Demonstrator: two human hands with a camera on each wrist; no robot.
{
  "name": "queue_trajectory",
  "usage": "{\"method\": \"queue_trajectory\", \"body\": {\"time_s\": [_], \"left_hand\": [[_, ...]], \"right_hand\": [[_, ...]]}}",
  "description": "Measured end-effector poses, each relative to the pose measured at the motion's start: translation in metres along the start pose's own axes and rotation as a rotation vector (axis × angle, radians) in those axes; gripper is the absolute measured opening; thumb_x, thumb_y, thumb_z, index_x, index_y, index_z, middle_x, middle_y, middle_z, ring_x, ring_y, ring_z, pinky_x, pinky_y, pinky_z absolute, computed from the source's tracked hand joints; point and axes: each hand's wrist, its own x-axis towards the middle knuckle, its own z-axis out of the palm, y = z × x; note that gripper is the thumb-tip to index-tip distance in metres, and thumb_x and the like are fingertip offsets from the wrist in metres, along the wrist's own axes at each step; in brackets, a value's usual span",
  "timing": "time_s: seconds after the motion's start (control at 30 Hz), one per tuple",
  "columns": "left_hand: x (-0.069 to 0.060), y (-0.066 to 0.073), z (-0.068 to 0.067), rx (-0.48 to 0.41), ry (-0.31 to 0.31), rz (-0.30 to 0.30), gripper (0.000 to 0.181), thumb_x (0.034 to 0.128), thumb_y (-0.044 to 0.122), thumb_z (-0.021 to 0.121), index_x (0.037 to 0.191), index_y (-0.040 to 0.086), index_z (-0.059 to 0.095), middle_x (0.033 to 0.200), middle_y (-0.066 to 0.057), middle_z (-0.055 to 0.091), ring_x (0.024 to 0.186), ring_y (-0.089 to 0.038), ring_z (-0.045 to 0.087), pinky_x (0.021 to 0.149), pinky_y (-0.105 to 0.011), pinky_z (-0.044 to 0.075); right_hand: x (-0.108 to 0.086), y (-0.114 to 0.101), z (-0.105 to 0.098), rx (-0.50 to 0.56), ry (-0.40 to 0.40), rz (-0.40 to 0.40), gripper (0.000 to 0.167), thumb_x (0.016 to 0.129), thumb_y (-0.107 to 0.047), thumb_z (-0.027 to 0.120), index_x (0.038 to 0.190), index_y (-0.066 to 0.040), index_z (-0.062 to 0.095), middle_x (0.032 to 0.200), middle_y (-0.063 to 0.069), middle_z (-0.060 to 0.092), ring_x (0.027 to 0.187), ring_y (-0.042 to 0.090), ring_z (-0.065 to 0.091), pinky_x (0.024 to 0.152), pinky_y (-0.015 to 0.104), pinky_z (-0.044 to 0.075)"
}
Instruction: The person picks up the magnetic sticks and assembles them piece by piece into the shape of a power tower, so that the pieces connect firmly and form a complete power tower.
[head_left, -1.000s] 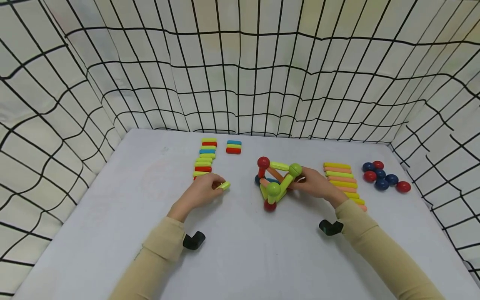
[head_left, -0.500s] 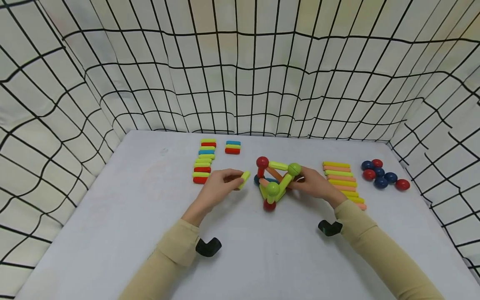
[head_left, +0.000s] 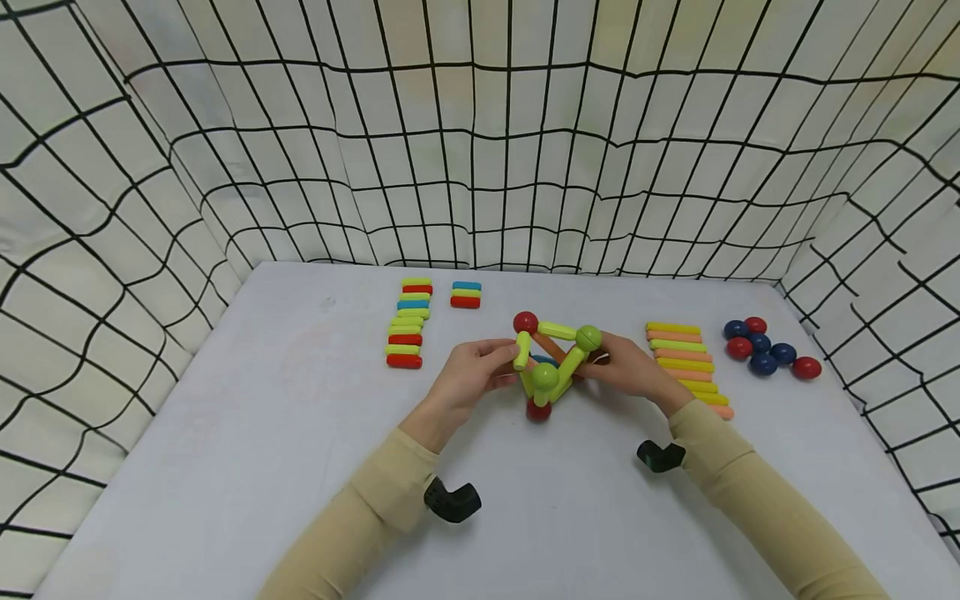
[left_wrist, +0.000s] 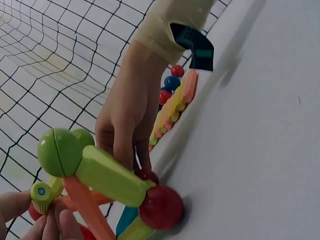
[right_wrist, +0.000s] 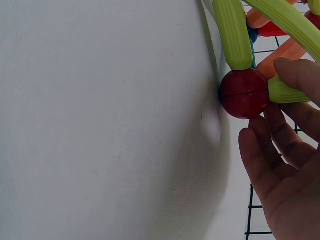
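A frame of magnetic sticks and balls stands in the middle of the table, with a green ball at its upper front and another green ball at its upper right. Its upper back-left corner is a red ball; a second red ball sits low in front. My left hand pinches a short yellow-green stick close to the upper red ball; whether they touch I cannot tell. On the frame's right side, my right hand grips it low down, thumb by a light green stick near a red ball.
Short sticks lie in a column at left, beside a small group of sticks. Longer yellow, orange and green sticks form a row at right, with red and blue balls beyond. Black netting surrounds the white table.
My left hand has carried the yellow-green stick rightward from the left column to the frame's upper left, turning it more upright. My right hand has stayed on the frame.
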Motion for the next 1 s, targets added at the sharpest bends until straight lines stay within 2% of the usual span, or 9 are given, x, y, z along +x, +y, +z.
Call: {"method": "queue_trajectory", "body": {"time_s": [0.17,0.43,0.6,0.77,0.87,1.0], "left_hand": [[-0.001,-0.001,0.009,-0.073,0.012,-0.044,0.040,0.0957,0.027,0.065,0.129,0.004,0.061,0.115,-0.009,0.064,0.105,-0.025,0.060,0.083,-0.024,0.052],[0.000,-0.001,0.015,-0.107,0.029,-0.039,0.041,0.0950,0.025,0.066,0.129,0.004,0.060,0.114,-0.010,0.063,0.101,-0.024,0.059,0.077,-0.021,0.050],[0.002,-0.003,0.018,-0.100,0.021,-0.029,0.039,0.0957,0.024,0.065,0.128,0.002,0.059,0.112,-0.010,0.064,0.099,-0.022,0.060,0.077,-0.022,0.049],[0.001,-0.005,0.020,-0.076,0.021,-0.016,0.041,0.0960,0.027,0.064,0.128,0.002,0.056,0.109,-0.010,0.066,0.097,-0.019,0.060,0.085,-0.029,0.049],[-0.006,-0.007,0.020,0.017,0.028,0.033,0.045,0.0954,0.034,0.064,0.127,0.005,0.053,0.110,-0.009,0.063,0.099,-0.022,0.059,0.084,-0.031,0.050],[-0.017,-0.014,0.022,0.255,0.013,0.137,0.049,0.0895,0.038,0.070,0.122,0.009,0.047,0.106,-0.007,0.055,0.097,-0.023,0.055,0.073,-0.028,0.049]], "right_hand": [[0.001,-0.002,0.000,0.006,-0.003,0.006,0.038,0.092,-0.022,0.069,0.124,-0.003,0.057,0.113,0.010,0.064,0.104,0.027,0.060,0.091,0.044,0.052],[0.002,-0.002,0.000,0.010,-0.004,0.005,0.037,0.092,-0.020,0.068,0.123,-0.003,0.057,0.113,0.011,0.064,0.105,0.028,0.060,0.090,0.045,0.052],[0.002,-0.001,-0.001,0.014,-0.004,0.016,0.040,0.092,-0.021,0.068,0.125,-0.003,0.057,0.113,0.011,0.064,0.105,0.028,0.060,0.090,0.044,0.052],[0.001,-0.002,0.000,0.022,-0.005,0.017,0.042,0.092,-0.020,0.068,0.127,-0.001,0.055,0.115,0.012,0.063,0.105,0.028,0.060,0.091,0.045,0.051],[0.000,-0.002,0.001,0.025,-0.006,0.017,0.043,0.092,-0.020,0.069,0.128,-0.001,0.055,0.115,0.013,0.063,0.106,0.029,0.059,0.092,0.046,0.051],[-0.001,0.000,0.002,0.002,-0.021,0.009,0.042,0.092,-0.020,0.069,0.127,-0.002,0.057,0.118,0.013,0.064,0.110,0.031,0.060,0.094,0.048,0.050]]}}
